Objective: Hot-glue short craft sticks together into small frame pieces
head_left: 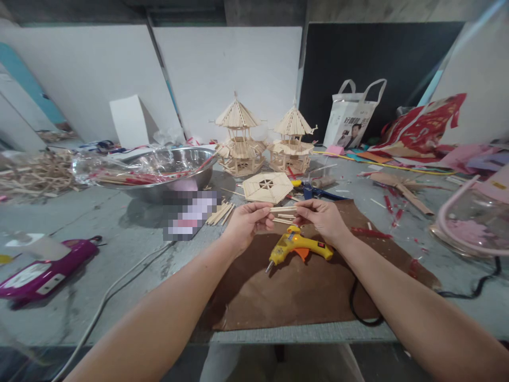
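Presently: pale sticks bridging two hands

Both hands are meeting above the far part of a brown mat (274, 305), which is covering some of the grey tabletop (135, 297). The left hand (251, 220) is pinching one end of a few pale sticks (283, 209) between thumb and fingers; the right hand (319, 217) is pinching the other end likewise. So the sticks are lying straight between the two sets of fingertips, long axis running crosswise from hand to hand, near level. Neither hand is nearer; each is keeping to its own end.

The sticks are looking thin, straight and bare-wood in colour, side by side. At least two are showing; fingers are hiding the full count. More short sticks are showing just below; cannot tell whether they are resting or being held.

On the near side of the hands, a yellow glue gun (292, 248) is lying on the mat, nozzle pointing left and toward the person, handle reaching toward the right forearm. Just beyond the hands, a hexagonal stick panel (268, 194) is lying flat. Loose sticks (220, 213) are lying left of the left hand. Two stick pavilions (238, 119) are standing farther back.
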`<control>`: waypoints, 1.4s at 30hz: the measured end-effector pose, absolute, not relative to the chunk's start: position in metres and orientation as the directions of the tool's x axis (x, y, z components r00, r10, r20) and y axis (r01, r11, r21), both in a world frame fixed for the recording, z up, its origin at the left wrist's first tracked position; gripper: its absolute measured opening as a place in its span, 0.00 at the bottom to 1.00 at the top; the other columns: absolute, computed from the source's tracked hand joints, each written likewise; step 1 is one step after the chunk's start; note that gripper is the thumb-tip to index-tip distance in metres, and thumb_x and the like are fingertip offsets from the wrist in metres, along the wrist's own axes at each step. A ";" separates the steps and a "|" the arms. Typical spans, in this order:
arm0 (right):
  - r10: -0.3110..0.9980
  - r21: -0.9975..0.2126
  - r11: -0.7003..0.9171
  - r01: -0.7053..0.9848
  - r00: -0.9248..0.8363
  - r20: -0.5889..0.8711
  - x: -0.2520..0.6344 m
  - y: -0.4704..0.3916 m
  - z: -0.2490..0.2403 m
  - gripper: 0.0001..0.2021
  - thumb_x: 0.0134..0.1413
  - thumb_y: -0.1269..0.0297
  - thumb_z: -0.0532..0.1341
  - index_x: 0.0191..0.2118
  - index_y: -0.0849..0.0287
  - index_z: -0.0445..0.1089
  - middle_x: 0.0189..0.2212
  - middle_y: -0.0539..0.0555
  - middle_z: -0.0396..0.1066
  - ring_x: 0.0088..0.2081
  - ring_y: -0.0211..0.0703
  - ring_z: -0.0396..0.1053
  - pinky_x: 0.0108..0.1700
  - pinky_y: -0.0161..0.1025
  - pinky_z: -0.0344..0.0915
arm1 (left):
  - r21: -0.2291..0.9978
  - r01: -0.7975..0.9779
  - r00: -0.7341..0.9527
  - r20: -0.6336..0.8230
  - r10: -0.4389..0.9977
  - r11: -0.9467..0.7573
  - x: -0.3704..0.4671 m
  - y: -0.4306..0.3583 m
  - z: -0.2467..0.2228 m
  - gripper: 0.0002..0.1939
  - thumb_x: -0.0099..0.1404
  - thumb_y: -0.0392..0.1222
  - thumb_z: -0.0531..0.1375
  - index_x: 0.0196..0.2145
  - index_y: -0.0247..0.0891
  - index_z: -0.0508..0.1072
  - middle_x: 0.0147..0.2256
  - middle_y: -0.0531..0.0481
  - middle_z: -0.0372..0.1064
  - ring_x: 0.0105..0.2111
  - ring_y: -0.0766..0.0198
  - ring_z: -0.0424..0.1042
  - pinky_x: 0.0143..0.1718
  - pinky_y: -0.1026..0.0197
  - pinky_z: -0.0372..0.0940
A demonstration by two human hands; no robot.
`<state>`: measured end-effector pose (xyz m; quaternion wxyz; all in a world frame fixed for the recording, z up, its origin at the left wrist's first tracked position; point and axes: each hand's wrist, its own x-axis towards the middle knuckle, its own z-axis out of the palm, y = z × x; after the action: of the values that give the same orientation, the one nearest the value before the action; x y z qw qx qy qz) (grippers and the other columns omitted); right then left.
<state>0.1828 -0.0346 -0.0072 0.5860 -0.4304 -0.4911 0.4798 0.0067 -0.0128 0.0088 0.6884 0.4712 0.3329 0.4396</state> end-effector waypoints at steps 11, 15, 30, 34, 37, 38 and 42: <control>0.986 -0.975 0.162 -0.149 0.061 0.155 0.183 -0.034 -0.006 0.13 0.31 0.63 0.64 0.28 0.63 0.67 0.17 0.47 0.67 0.18 0.33 0.66 0.23 0.33 0.66 | 0.944 -0.286 0.384 -0.044 0.922 0.165 0.007 -0.013 0.009 0.09 0.47 0.33 0.59 0.30 0.31 0.67 0.20 0.51 0.66 0.16 0.72 0.65 0.20 0.67 0.63; 0.986 -0.975 0.166 -0.147 0.059 0.159 0.183 -0.034 -0.006 0.13 0.31 0.63 0.63 0.28 0.64 0.67 0.17 0.47 0.67 0.18 0.33 0.66 0.23 0.33 0.66 | 0.943 -0.288 0.386 -0.045 0.922 0.166 0.007 -0.013 0.009 0.10 0.47 0.33 0.59 0.30 0.30 0.66 0.20 0.51 0.66 0.16 0.72 0.64 0.20 0.67 0.63; 0.985 -0.975 0.168 -0.146 0.063 0.160 0.183 -0.034 -0.007 0.11 0.32 0.64 0.63 0.28 0.63 0.67 0.17 0.47 0.67 0.18 0.33 0.66 0.24 0.34 0.66 | 0.940 -0.293 0.403 -0.045 0.914 0.175 0.007 -0.012 0.008 0.10 0.47 0.33 0.59 0.30 0.31 0.67 0.20 0.52 0.66 0.16 0.72 0.65 0.20 0.67 0.63; 0.982 -0.971 0.184 -0.153 0.070 0.175 0.182 -0.033 -0.008 0.11 0.32 0.64 0.63 0.28 0.63 0.67 0.17 0.47 0.67 0.18 0.32 0.66 0.24 0.33 0.66 | 0.939 -0.298 0.401 -0.039 0.915 0.171 0.007 -0.013 0.007 0.10 0.47 0.34 0.59 0.31 0.32 0.67 0.21 0.52 0.66 0.17 0.72 0.65 0.21 0.66 0.63; 0.981 -0.967 0.191 -0.168 0.079 0.180 0.182 -0.032 -0.008 0.12 0.32 0.64 0.63 0.29 0.61 0.68 0.18 0.46 0.67 0.19 0.32 0.66 0.25 0.34 0.66 | 0.936 -0.307 0.395 -0.038 0.918 0.170 0.007 -0.013 0.006 0.13 0.48 0.35 0.59 0.34 0.33 0.67 0.23 0.50 0.68 0.18 0.71 0.66 0.22 0.65 0.63; 0.981 -0.967 0.190 -0.172 0.081 0.178 0.182 -0.032 -0.008 0.12 0.32 0.64 0.63 0.30 0.61 0.68 0.19 0.46 0.68 0.19 0.32 0.66 0.26 0.34 0.66 | 0.935 -0.310 0.393 -0.039 0.919 0.172 0.007 -0.013 0.006 0.14 0.48 0.35 0.58 0.36 0.34 0.66 0.24 0.50 0.68 0.19 0.71 0.66 0.23 0.65 0.63; 0.981 -0.965 0.187 -0.186 0.089 0.173 0.183 -0.030 -0.010 0.14 0.31 0.65 0.63 0.31 0.60 0.68 0.22 0.46 0.69 0.22 0.33 0.67 0.30 0.36 0.66 | 0.930 -0.318 0.399 -0.048 0.916 0.187 0.006 -0.012 0.006 0.18 0.50 0.36 0.57 0.41 0.35 0.65 0.25 0.48 0.69 0.20 0.70 0.67 0.25 0.64 0.64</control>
<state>0.1827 -0.0304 -0.0098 0.6072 -0.4192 -0.4741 0.4805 0.0062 -0.0121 0.0063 0.6985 0.4600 0.3250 0.4414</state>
